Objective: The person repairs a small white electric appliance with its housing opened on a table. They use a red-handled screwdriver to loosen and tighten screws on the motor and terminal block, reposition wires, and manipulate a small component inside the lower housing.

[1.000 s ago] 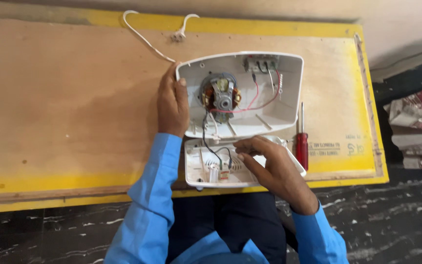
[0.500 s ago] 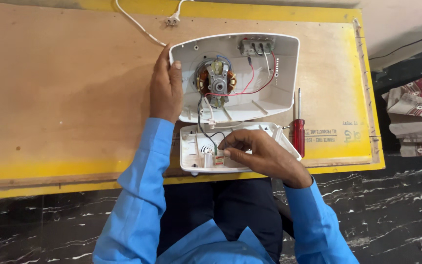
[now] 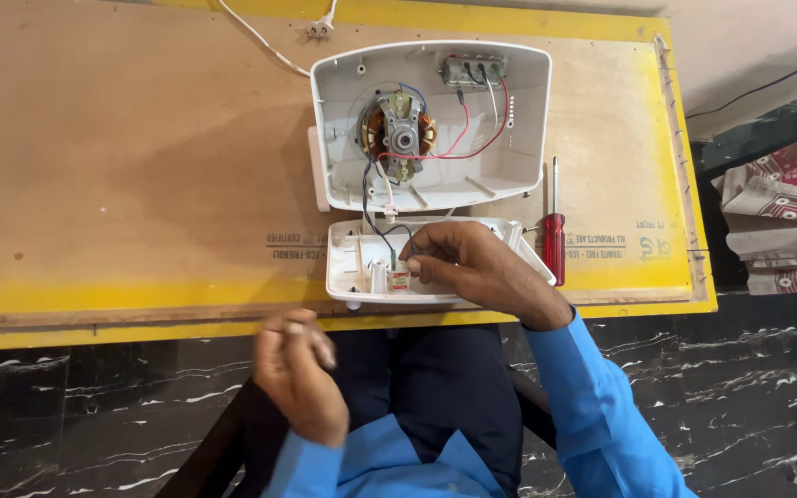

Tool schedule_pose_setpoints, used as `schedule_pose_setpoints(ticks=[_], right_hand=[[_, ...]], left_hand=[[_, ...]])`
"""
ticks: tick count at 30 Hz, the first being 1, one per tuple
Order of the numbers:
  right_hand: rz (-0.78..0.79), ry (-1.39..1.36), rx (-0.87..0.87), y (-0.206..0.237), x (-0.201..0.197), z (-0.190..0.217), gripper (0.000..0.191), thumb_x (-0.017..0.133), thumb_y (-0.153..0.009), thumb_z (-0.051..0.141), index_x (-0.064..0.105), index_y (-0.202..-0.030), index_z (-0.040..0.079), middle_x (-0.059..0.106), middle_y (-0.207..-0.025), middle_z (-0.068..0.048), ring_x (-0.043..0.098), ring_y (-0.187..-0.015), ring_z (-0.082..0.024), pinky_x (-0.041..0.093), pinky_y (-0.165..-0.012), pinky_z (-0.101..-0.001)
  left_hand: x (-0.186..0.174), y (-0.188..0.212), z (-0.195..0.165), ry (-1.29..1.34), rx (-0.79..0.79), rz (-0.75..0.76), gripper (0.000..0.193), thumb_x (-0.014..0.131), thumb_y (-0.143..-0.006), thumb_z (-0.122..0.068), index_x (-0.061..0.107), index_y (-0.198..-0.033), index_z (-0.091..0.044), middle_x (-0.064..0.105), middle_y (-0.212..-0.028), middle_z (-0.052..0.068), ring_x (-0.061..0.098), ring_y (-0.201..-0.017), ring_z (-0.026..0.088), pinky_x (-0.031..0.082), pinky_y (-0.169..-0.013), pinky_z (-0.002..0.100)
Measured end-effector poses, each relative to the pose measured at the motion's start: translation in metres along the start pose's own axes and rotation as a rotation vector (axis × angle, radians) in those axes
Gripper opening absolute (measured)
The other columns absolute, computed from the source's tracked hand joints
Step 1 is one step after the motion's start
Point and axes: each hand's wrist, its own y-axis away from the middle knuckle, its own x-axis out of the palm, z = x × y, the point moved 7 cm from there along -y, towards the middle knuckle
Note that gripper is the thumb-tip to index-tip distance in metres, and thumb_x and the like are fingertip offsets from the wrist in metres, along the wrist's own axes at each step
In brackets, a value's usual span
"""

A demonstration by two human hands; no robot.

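Head view: right hand [image 3: 472, 267] pinching a small red-and-white part [image 3: 400, 276] inside the lower white cover [image 3: 348, 277].
Left hand [image 3: 299, 378] loosely curled, holding nothing, off the tabletop [image 3: 122, 184] over the lap. Risk, imo: cover sits right at the near edge w/ no hand steadying it, so a tug on the black wires [image 3: 371, 207] to the motor [image 3: 400, 136] could drag it off. Red screwdriver [image 3: 554, 242] close by the right wrist. Plenty of open room to the left.

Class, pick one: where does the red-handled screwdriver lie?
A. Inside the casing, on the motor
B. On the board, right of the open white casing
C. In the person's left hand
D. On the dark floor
B: the red-handled screwdriver lies on the board, right of the open white casing, in neither hand.
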Motion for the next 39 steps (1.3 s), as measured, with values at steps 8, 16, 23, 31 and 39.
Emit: schedule_pose_setpoints(ticks=[8, 16, 23, 31, 39], right_hand=[[-0.145, 0.098, -0.18, 0.016, -0.013, 0.022, 0.027, 0.066, -0.096, 0.014, 0.068, -0.117, -0.003, 0.074, -0.095, -0.006, 0.072, -0.092, -0.012, 0.059, -0.082, -0.0292], [-0.404, 0.754, -0.472, 0.062, 0.02, 0.043, 0.067, 0.084, -0.078, 0.031, 0.058, -0.13, -0.001, 0.064, -0.109, -0.017, 0.06, -0.103, -0.037, 0.045, -0.098, -0.0488], [-0.648, 1.001, -0.562, 0.061, 0.042, 0.033, 0.053, 0.086, -0.075, 0.033, 0.066, -0.115, 0.005, 0.064, -0.103, -0.008, 0.06, -0.101, -0.03, 0.037, -0.111, -0.056], [-0.732, 1.035, -0.565, 0.059, 0.046, 0.029, 0.036, 0.086, -0.076, 0.027, 0.07, -0.102, 0.008, 0.063, -0.096, -0.005, 0.062, -0.095, -0.026, 0.038, -0.11, -0.053], [-0.719, 1.028, -0.6, 0.061, 0.049, 0.032, 0.028, 0.085, -0.081, 0.024, 0.069, -0.099, 0.009, 0.063, -0.093, -0.004, 0.062, -0.092, -0.024, 0.039, -0.105, -0.0506]], left_hand=[[0.038, 0.032, 0.02, -0.234, -0.133, 0.247, 0.017, 0.059, -0.099, -0.011, 0.068, -0.112, -0.004, 0.068, -0.093, 0.009, 0.066, -0.082, 0.017, 0.055, -0.073, 0.03], [0.049, 0.006, -0.062, -0.784, 0.854, 0.323, 0.042, 0.077, -0.082, -0.009, 0.062, -0.121, 0.001, 0.06, -0.126, 0.02, 0.053, -0.128, 0.043, 0.041, -0.11, 0.052], [0.064, -0.017, -0.056, -0.836, 0.883, 0.471, 0.039, 0.079, -0.074, -0.004, 0.066, -0.11, -0.004, 0.067, -0.114, 0.012, 0.059, -0.124, 0.035, 0.044, -0.111, 0.053], [0.061, -0.021, -0.04, -0.764, 0.779, 0.48, 0.039, 0.077, -0.073, 0.001, 0.067, -0.111, -0.001, 0.066, -0.114, 0.015, 0.06, -0.12, 0.037, 0.048, -0.105, 0.047], [0.06, -0.021, -0.041, -0.771, 0.778, 0.487, 0.039, 0.078, -0.073, 0.0, 0.067, -0.111, -0.002, 0.067, -0.114, 0.014, 0.061, -0.119, 0.036, 0.048, -0.104, 0.047]])
